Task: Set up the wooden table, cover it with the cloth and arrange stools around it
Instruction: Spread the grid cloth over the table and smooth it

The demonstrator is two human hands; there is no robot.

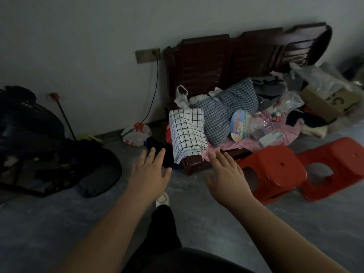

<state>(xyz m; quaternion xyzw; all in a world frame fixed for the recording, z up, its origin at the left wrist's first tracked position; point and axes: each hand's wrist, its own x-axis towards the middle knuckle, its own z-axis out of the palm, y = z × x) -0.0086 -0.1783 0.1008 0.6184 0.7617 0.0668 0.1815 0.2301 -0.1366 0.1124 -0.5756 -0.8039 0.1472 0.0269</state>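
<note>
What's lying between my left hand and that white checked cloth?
In the head view, only a heap of dark clothing lies between the left hand and the checked cloth; the fingertips reach over its near edge.

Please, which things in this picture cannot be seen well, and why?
Head view only:
Dark pile, left: too dim to tell what it holds; left edge cuts it.
Far red stool: partly behind the near red stool, cut by the right edge.
Wooden bench: seat covered by a pillow and bags.
Round fan: print too small to read.
</note>
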